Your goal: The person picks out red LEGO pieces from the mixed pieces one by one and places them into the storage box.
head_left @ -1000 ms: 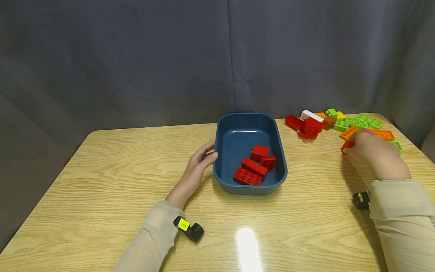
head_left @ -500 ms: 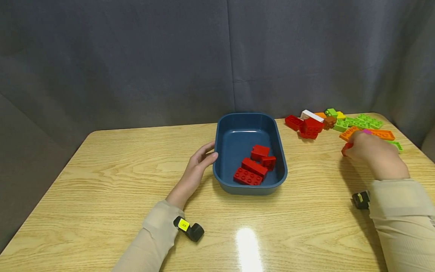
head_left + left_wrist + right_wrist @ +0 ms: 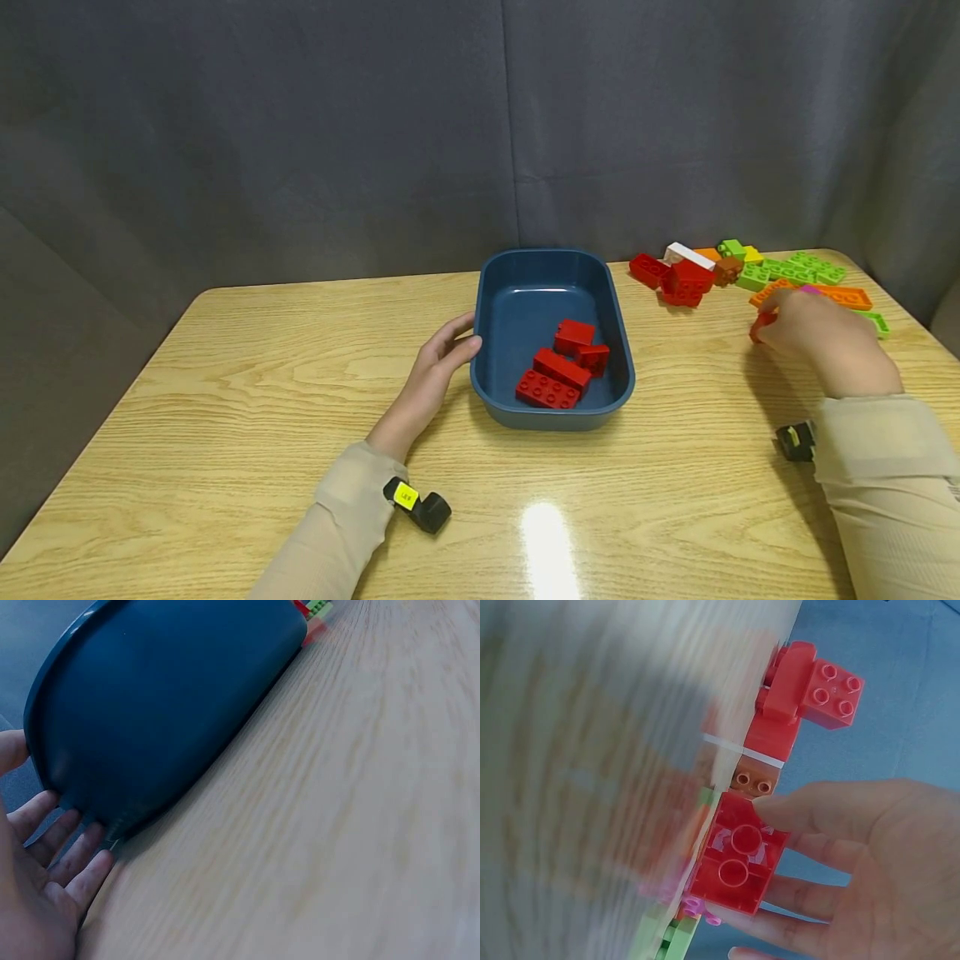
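My left hand (image 3: 432,365) touches the left side of a blue bin (image 3: 552,422). Its fingers lie fairly straight along the outer wall, as the left wrist view shows. Inside the bin are several red bricks (image 3: 547,389), gathered at its near right. At the table's right side my right hand (image 3: 832,342) pinches a red toy brick (image 3: 739,851) between thumb and fingers. In the right wrist view the brick's hollow underside, with two round tubes, faces the camera. From the head view most of this brick is hidden by the hand.
Several red bricks (image 3: 682,283) lie behind the bin's right, beside a white brick (image 3: 688,256) and a brown one (image 3: 727,270). Green bricks (image 3: 802,268) and orange bricks (image 3: 847,297) lie around the right hand. A grey curtain (image 3: 360,142) hangs behind the wooden table (image 3: 247,392).
The red brick in my right hand has tilted and turned slightly, while the hand stays nearly in place. My left hand and the bin have not moved.
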The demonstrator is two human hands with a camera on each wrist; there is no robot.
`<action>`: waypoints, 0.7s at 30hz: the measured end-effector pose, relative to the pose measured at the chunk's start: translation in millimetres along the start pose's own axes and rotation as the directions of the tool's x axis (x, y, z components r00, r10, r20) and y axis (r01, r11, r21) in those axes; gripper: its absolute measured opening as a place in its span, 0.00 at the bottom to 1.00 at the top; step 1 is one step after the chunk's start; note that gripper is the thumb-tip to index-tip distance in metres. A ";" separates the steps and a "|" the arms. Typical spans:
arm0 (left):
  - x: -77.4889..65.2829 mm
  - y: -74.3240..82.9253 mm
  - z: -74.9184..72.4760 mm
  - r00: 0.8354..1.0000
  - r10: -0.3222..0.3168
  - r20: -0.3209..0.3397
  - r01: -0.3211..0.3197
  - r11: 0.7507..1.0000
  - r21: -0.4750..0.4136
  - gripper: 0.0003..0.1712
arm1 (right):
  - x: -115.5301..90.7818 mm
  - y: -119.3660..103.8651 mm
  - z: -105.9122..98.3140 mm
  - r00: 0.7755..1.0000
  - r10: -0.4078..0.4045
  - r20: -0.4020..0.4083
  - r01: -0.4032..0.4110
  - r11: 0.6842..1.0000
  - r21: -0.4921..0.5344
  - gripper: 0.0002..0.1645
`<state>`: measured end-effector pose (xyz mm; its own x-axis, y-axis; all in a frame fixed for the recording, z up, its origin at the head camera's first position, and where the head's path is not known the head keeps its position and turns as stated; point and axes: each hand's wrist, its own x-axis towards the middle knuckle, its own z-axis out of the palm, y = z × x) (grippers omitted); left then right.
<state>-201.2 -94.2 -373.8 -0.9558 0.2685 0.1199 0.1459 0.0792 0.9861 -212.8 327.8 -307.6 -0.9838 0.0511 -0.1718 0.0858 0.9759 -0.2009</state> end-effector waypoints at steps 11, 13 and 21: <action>-0.3 0.6 -0.1 1.000 0.004 0.005 -0.004 1.000 -0.004 0.29 | -4.9 -11.9 -3.5 0.997 -0.010 -0.070 0.010 1.000 -0.002 0.24; 0.3 0.0 -0.4 1.000 0.004 0.007 -0.004 1.000 -0.005 0.29 | -5.9 -14.1 -4.2 0.997 -0.010 -0.080 0.010 1.000 0.002 0.24; 0.5 -0.2 -0.3 1.000 -0.001 0.002 0.001 1.000 0.000 0.29 | -10.2 -25.0 -7.0 0.994 -0.017 -0.106 0.017 1.000 -0.005 0.23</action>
<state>-201.8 -94.4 -373.9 -0.9553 0.2707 0.1188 0.1451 0.0792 0.9862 -206.0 304.3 -294.1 -0.9962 0.0568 -0.0654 0.0688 0.9776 -0.1988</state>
